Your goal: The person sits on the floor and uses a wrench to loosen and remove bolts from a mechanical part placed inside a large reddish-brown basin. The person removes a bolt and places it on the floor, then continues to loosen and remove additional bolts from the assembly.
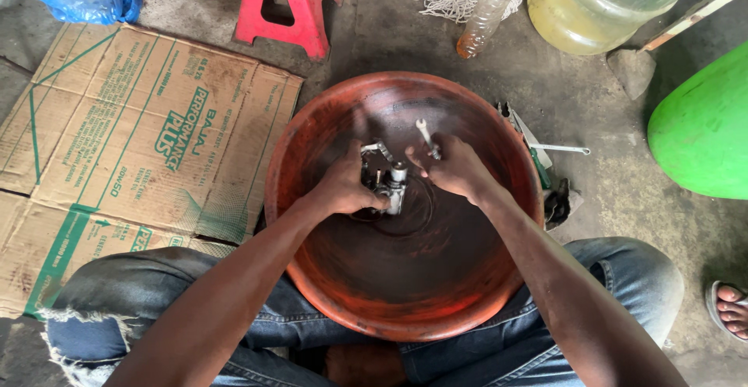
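Centre frame, inside the red basin: left hand closed around the partly hidden metal part; right hand pinches a small spanner, fingertips obscured

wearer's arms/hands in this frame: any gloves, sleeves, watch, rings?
Both forearms are bare up to the frame edge: no sleeves show. The left hand and right hand wear no gloves. No watch, band or ring can be seen on either wrist or on the fingers. Below the arms, worn blue jeans cover the legs, frayed at one knee.

Head camera — looking steeply down, close.
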### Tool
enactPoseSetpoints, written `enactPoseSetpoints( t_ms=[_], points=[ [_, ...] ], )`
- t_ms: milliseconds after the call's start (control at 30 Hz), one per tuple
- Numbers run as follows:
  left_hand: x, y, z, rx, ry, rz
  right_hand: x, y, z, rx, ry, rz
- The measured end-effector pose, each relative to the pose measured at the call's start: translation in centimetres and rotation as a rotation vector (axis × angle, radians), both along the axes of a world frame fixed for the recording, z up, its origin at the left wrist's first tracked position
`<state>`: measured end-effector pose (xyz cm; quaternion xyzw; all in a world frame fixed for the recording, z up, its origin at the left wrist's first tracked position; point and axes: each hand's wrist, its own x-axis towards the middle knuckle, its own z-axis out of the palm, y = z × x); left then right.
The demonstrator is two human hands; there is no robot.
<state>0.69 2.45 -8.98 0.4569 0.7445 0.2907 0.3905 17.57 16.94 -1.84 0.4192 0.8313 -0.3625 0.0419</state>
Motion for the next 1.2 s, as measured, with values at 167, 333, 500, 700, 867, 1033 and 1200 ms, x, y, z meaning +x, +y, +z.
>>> enactPoseSetpoints(
  t_ms=[167,333,500,700,867,1033,1200],
  points=[
    [-1.7,0.1,1.8,-0.098,0.080,-0.207,0.7,1.6,-0.9,-0.352,-0.031,-0.014],
    [-2.0,0.0,3.6,-0.028,0.072,-0.373,2.1,3.4,-2.4,-0.579,-0.091,0.025],
    [-2.0,-0.8,4.1,0.068,0.143,-0.435,2.2,2.9,-2.2,-0.506,-0.247,0.142],
    [-2.5,-0.7,3.6,0.228,0.231,-0.447,1.6,-0.1,-1.1,-0.601,-0.187,0.222],
    [-2.5,-0.9,3.8,0.230,0.173,-0.406,1.1,-1.4,-0.2,-0.663,-0.163,0.232],
    [-2.6,-1.0,4.7,0.209,0.163,-0.402,1.2,-2.6,0.3,-0.814,-0.165,0.173],
    [-2.2,-1.1,5.9,0.199,0.150,-0.437,1.1,-3.3,0.3,-0.781,-0.138,0.120]
  ],
)
